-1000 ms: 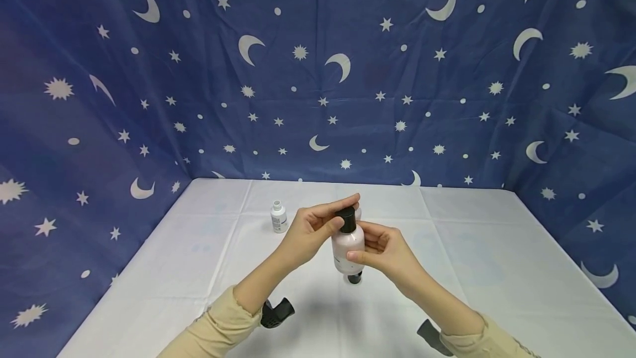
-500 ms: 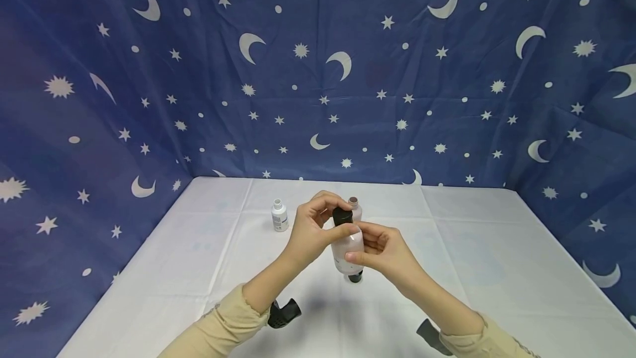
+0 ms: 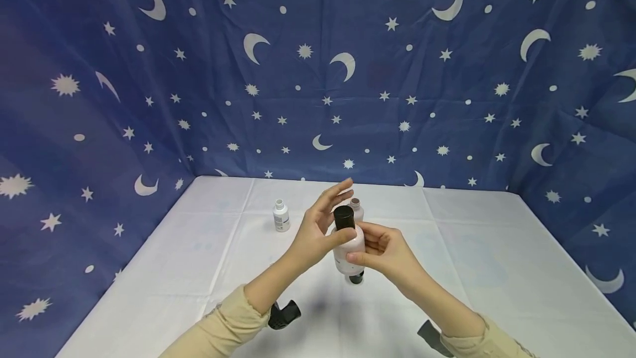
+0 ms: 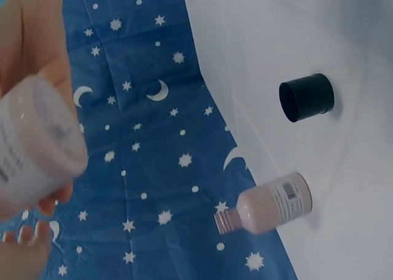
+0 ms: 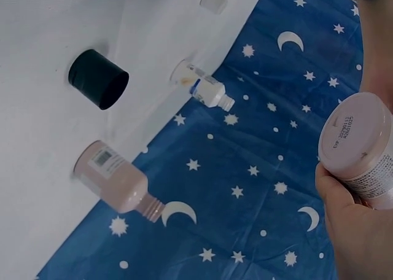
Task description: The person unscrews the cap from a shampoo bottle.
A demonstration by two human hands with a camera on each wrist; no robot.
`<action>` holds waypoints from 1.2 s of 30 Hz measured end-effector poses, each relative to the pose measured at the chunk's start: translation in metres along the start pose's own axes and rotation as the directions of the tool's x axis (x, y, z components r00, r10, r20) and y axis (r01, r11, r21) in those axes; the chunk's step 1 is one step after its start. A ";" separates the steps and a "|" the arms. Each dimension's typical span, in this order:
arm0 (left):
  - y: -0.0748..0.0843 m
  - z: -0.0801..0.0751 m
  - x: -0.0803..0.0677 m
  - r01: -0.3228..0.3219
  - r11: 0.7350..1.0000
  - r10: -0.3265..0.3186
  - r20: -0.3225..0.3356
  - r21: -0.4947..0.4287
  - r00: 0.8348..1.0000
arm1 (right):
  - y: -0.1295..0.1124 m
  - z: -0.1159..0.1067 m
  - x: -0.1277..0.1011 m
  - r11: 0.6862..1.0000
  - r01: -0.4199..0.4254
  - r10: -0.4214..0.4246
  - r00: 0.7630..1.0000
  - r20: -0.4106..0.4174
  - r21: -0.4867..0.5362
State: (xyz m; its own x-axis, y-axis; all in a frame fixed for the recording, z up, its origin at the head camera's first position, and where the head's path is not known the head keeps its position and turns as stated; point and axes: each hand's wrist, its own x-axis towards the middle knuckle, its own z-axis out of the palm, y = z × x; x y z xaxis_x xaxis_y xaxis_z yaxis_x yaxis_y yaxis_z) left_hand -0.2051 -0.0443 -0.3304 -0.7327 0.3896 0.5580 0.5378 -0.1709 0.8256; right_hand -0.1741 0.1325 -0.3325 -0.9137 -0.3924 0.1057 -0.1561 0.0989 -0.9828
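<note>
My right hand (image 3: 385,247) grips a pale pink bottle (image 3: 348,258) around its body, held up above the table. A black cap (image 3: 344,217) sits on the top of this bottle. My left hand (image 3: 315,236) is beside the cap, its thumb against the cap's lower part and its fingers extended upward, apart from it. Behind the held bottle stands an uncapped pink bottle (image 3: 358,213), shown fully in the left wrist view. Another black cap (image 3: 356,278) lies on the table below the held bottle, mostly hidden by it in the head view.
An uncapped white bottle (image 3: 281,217) stands further left on the white table (image 3: 477,258). A small pale cap (image 5: 214,2) lies nearer in the right wrist view. A blue curtain (image 3: 318,98) with moons and stars rises behind the table.
My left fingers bent around the black cap half a second ago, and have now straightened upward away from it. My right hand keeps the bottle in nearly the same place.
</note>
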 end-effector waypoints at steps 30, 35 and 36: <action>0.004 -0.009 -0.009 0.089 0.993 -0.086 0.041 -0.076 0.995 | 0.001 -0.003 -0.004 0.999 -0.041 0.041 0.999 -0.018 -0.011; 0.002 -0.005 -0.008 0.056 0.997 -0.058 -0.036 -0.051 0.998 | 0.004 -0.002 -0.003 0.999 -0.035 0.035 0.999 -0.010 -0.009; 0.002 -0.005 -0.008 0.053 0.998 -0.054 -0.044 -0.041 0.998 | 0.004 -0.001 -0.003 0.999 -0.031 0.031 1.000 -0.006 -0.008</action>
State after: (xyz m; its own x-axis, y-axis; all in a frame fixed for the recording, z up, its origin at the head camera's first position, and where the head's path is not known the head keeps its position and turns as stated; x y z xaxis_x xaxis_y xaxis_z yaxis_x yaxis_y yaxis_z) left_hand -0.2001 -0.0521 -0.3327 -0.7784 0.3583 0.5155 0.4812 -0.1868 0.8565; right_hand -0.1725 0.1353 -0.3367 -0.9204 -0.3834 0.0765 -0.1310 0.1182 -0.9843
